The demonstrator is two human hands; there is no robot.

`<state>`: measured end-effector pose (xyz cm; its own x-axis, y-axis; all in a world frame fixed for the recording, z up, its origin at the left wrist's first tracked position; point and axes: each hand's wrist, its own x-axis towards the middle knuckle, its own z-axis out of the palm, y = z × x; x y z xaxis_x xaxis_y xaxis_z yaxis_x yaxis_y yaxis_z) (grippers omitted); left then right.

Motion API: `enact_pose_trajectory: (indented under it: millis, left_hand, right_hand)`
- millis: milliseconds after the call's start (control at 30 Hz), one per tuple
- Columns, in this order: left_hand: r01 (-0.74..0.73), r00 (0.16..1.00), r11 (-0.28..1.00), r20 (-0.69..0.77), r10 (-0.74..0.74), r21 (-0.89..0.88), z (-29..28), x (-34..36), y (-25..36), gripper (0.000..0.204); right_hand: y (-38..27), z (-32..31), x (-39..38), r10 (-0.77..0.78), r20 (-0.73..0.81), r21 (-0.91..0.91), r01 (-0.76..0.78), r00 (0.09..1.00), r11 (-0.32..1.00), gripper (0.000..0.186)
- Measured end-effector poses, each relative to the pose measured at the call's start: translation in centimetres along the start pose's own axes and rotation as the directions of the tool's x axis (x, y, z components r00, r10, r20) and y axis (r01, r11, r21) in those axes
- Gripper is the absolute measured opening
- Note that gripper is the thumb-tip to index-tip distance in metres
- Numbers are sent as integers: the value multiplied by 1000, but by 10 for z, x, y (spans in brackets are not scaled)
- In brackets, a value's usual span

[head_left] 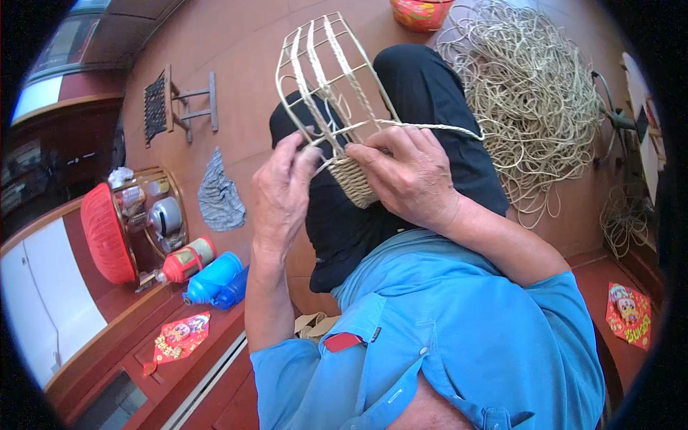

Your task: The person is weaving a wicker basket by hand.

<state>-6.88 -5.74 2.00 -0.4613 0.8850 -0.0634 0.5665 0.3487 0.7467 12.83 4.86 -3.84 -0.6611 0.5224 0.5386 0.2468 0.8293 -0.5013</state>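
rattan basket frame (326, 79), one, two hands weaving.

You hold a pale wire basket frame (322, 79) tilted over your lap, its lower end already tightly woven with tan rattan strand (430, 129), upper ribs still bare.

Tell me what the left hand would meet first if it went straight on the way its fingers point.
Probably the bare ribs of the basket frame: the left hand points up at them, though depth is unclear.
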Motion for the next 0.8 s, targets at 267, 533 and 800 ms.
enact_pose_trajectory:
  millis: [267,533,800]
  left_hand:
    - [227,948,838,-310,-73,496,-215,-55,-284,34]
    - [208,962,978,-183,-202,12,-86,-8,-103,55]
    - [-158,982,974,-75,172,162,-15,-6,-44,14]
  right_hand:
    - [-4,8,-1,-26,-74,7,26,997,1000,25]
    - [3,3,-7,16,-75,-43,-19,997,999,19]
    - [1,9,-4,12,-58,11,-12,998,1000,30]
